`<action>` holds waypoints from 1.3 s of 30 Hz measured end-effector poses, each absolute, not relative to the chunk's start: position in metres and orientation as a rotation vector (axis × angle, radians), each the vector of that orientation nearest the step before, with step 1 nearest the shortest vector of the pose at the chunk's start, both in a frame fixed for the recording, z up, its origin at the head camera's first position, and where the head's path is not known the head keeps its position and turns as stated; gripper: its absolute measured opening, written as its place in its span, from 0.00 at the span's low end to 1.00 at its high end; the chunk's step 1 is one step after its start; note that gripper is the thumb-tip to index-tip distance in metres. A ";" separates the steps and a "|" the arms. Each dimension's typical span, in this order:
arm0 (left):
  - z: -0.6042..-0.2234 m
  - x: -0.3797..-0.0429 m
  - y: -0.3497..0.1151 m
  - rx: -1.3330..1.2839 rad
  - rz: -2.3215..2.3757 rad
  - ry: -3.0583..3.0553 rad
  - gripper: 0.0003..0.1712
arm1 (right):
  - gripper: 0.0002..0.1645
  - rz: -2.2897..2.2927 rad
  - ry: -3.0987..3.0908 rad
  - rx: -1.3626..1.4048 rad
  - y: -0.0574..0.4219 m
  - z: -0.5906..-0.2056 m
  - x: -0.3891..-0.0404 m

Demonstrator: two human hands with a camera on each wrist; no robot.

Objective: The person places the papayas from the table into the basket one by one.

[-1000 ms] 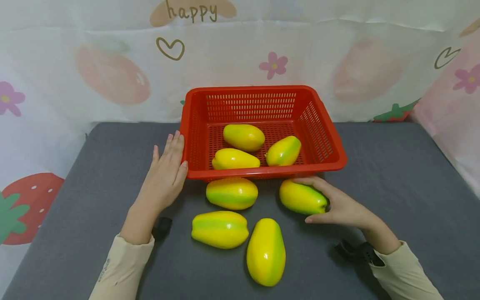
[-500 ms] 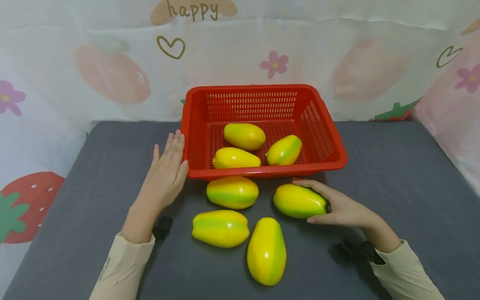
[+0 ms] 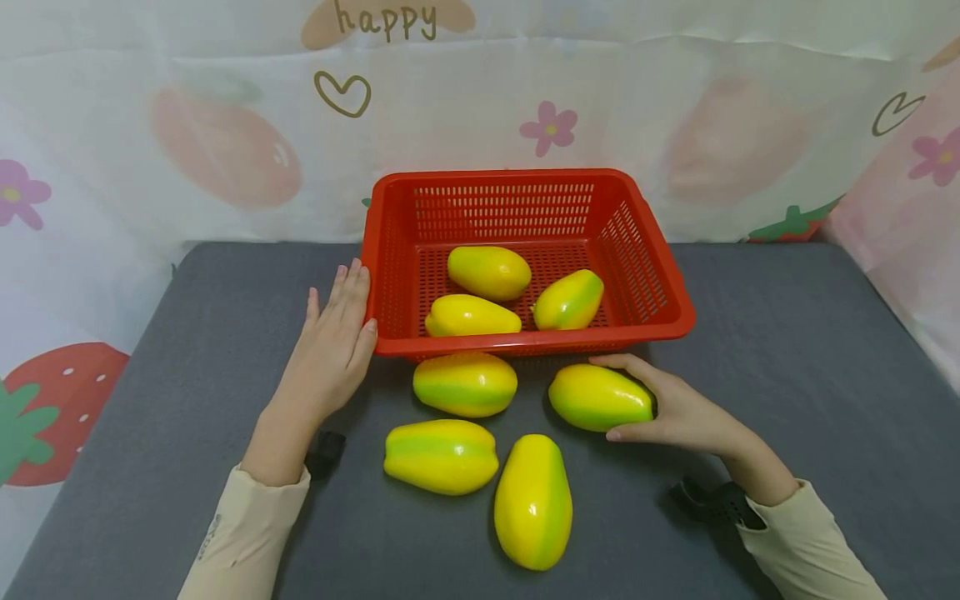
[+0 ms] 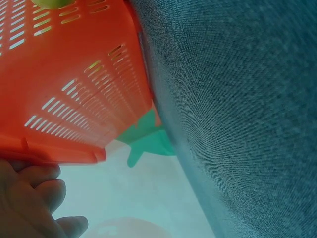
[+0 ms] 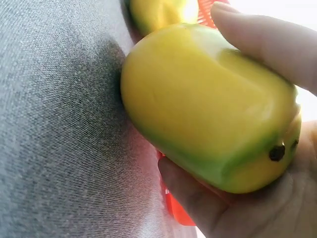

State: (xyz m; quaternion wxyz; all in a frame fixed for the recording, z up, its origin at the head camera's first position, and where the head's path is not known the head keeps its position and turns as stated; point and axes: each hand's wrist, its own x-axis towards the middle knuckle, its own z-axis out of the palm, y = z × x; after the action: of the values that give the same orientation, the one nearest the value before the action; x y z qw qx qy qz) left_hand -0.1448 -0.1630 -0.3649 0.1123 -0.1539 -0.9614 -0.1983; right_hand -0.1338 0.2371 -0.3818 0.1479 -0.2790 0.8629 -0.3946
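Gently, hold the glossy yellow-and-green oval papaya in the right hand, thumb and fingers curled round opposite sides, dark-spotted end turned towards the palm. Found outside the red slotted plastic basket, near the right part of the front wall; hard to tell whether resting on cloth or just clear of cloth. Best to grip round the thick middle rather than only at the end, as smooth skin may well slip. If lifting, go straight up first, so as not to knock the rim. Mind the yellow-green papaya just in front of the basket, to the left, and two more loose ones nearer. Lay the left hand flat along the basket's left side, as now, fingers straight, to guard against sliding. Inside, three shiny yellow papayas on the slotted floor.

Underneath, a counter covered in matte dark-grey woven cloth, probably with some drag, useful against rolling. Behind, a lightly creased white cloth backdrop with pink flower prints; to the left, a big red strawberry print; to the right, a pale pink panel. Soft, even light, with faint shadows beside the fruit.
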 end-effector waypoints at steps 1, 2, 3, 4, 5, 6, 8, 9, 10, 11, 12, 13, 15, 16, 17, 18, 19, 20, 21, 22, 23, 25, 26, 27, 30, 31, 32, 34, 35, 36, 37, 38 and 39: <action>-0.365 -0.145 -0.163 -0.452 -0.582 -2.821 0.35 | 0.45 -1.136 2.484 -0.806 0.237 -0.382 -0.134; -0.365 -0.145 -0.163 -0.453 -0.580 -2.820 0.35 | 0.44 -1.135 2.487 -0.808 0.237 -0.382 -0.134; -0.365 -0.145 -0.163 -0.454 -0.580 -2.818 0.35 | 0.44 -1.135 2.490 -0.811 0.237 -0.382 -0.134; -0.365 -0.145 -0.163 -0.454 -0.579 -2.817 0.35 | 0.44 -1.135 2.492 -0.814 0.237 -0.382 -0.134; -0.365 -0.145 -0.163 -0.455 -0.580 -2.817 0.35 | 0.44 -1.139 2.491 -0.819 0.237 -0.382 -0.135; -0.365 -0.145 -0.163 -0.455 -0.581 -2.817 0.35 | 0.44 -1.144 2.488 -0.822 0.237 -0.382 -0.135; -0.364 -0.145 -0.164 -0.456 -0.581 -2.819 0.35 | 0.43 -1.154 2.485 -0.835 0.237 -0.381 -0.135; -0.364 -0.145 -0.163 -0.456 -0.582 -2.819 0.35 | 0.43 -1.158 2.484 -0.842 0.238 -0.381 -0.135; -0.364 -0.145 -0.163 -0.456 -0.582 -2.819 0.35 | 0.43 -1.163 2.482 -0.849 0.238 -0.381 -0.135; -0.364 -0.145 -0.163 -0.457 -0.581 -2.818 0.35 | 0.42 -1.169 2.480 -0.856 0.239 -0.381 -0.135; -0.364 -0.146 -0.163 -0.457 -0.580 -2.818 0.35 | 0.42 -1.171 2.480 -0.859 0.239 -0.381 -0.135; -0.364 -0.146 -0.163 -0.457 -0.579 -2.818 0.35 | 0.42 -1.173 2.479 -0.864 0.239 -0.381 -0.135; -0.364 -0.146 -0.164 -0.455 -0.575 -2.817 0.35 | 0.42 -1.180 2.476 -0.864 0.240 -0.381 -0.135; -0.365 -0.146 -0.164 -0.454 -0.573 -2.819 0.36 | 0.42 -1.185 2.473 -0.863 0.240 -0.380 -0.134; -0.365 -0.146 -0.164 -0.453 -0.572 -2.820 0.36 | 0.42 -1.189 2.471 -0.865 0.240 -0.380 -0.134; -0.365 -0.146 -0.164 -0.453 -0.571 -2.821 0.36 | 0.41 -1.189 2.472 -0.868 0.240 -0.380 -0.134; -0.365 -0.146 -0.164 -0.453 -0.571 -2.822 0.36 | 0.42 -1.193 2.470 -0.867 0.240 -0.379 -0.134; -0.365 -0.146 -0.164 -0.454 -0.572 -2.822 0.36 | 0.42 -1.199 2.467 -0.865 0.241 -0.378 -0.133; -0.365 -0.146 -0.164 -0.457 -0.573 -2.823 0.36 | 0.42 -1.200 2.467 -0.865 0.241 -0.377 -0.133; -0.365 -0.146 -0.164 -0.461 -0.576 -2.823 0.36 | 0.42 -1.203 2.465 -0.865 0.241 -0.377 -0.132; -0.365 -0.146 -0.164 -0.466 -0.576 -2.822 0.35 | 0.42 -1.204 2.463 -0.870 0.241 -0.376 -0.132; -0.366 -0.146 -0.163 -0.472 -0.581 -2.824 0.35 | 0.43 -1.209 2.460 -0.872 0.242 -0.374 -0.131; -0.366 -0.146 -0.163 -0.473 -0.581 -2.825 0.35 | 0.43 -1.208 2.460 -0.879 0.243 -0.374 -0.131; -0.366 -0.146 -0.163 -0.474 -0.581 -2.826 0.35 | 0.43 -1.206 2.462 -0.885 0.243 -0.373 -0.131; -0.366 -0.146 -0.163 -0.473 -0.584 -2.825 0.35 | 0.43 -1.198 2.461 -0.903 0.244 -0.371 -0.130; -0.366 -0.146 -0.163 -0.473 -0.582 -2.822 0.35 | 0.43 -1.193 2.461 -0.907 0.244 -0.370 -0.129; -0.366 -0.146 -0.163 -0.474 -0.581 -2.820 0.35 | 0.43 -1.190 2.460 -0.914 0.244 -0.369 -0.129; -0.366 -0.146 -0.163 -0.478 -0.582 -2.811 0.35 | 0.43 -1.184 2.458 -0.931 0.243 -0.366 -0.129; -0.366 -0.146 -0.164 -0.480 -0.581 -2.806 0.35 | 0.43 -1.183 2.457 -0.942 0.243 -0.364 -0.128; -0.367 -0.146 -0.164 -0.482 -0.582 -2.801 0.35 | 0.43 -1.182 2.457 -0.955 0.243 -0.362 -0.128; -0.367 -0.146 -0.164 -0.484 -0.583 -2.796 0.35 | 0.44 -1.182 2.457 -0.970 0.242 -0.360 -0.128; -0.367 -0.146 -0.164 -0.486 -0.584 -2.792 0.35 | 0.44 -1.183 2.455 -0.988 0.242 -0.358 -0.128; -0.367 -0.146 -0.164 -0.488 -0.585 -2.788 0.35 | 0.44 -1.185 2.452 -1.008 0.241 -0.355 -0.128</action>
State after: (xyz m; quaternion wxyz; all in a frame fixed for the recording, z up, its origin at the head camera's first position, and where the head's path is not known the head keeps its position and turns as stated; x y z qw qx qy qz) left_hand -0.1455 -0.1643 -0.3673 0.1254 -0.1674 -0.9570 -0.2008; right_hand -0.1278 0.2413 -0.3553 0.1186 -0.3447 0.8384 -0.4053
